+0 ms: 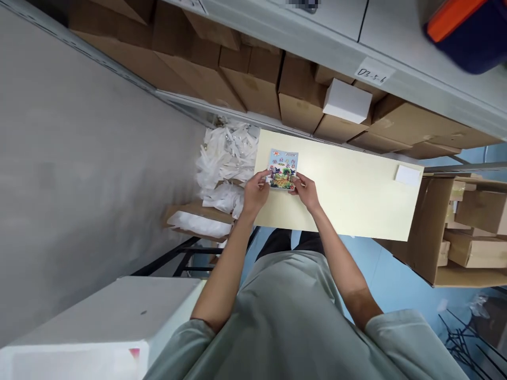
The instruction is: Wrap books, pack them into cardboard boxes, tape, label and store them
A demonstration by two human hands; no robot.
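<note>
A small colourful picture booklet [283,171], with printed characters across its top and trees and birds below, is held at the left part of a pale yellow tabletop [340,190]. My left hand [256,191] grips its left edge, thumb and fingers closed on it. On the opposite side my right hand [306,191] pinches the lower right edge. The cover faces up toward me. Whether the booklet rests on the table or is slightly lifted I cannot tell.
A small white box [407,175] lies at the table's right end. Crumpled white plastic bags [227,150] pile up left of the table. Cardboard boxes [301,108] line the shelf behind it. A large open carton [423,232] holding smaller boxes stands at right.
</note>
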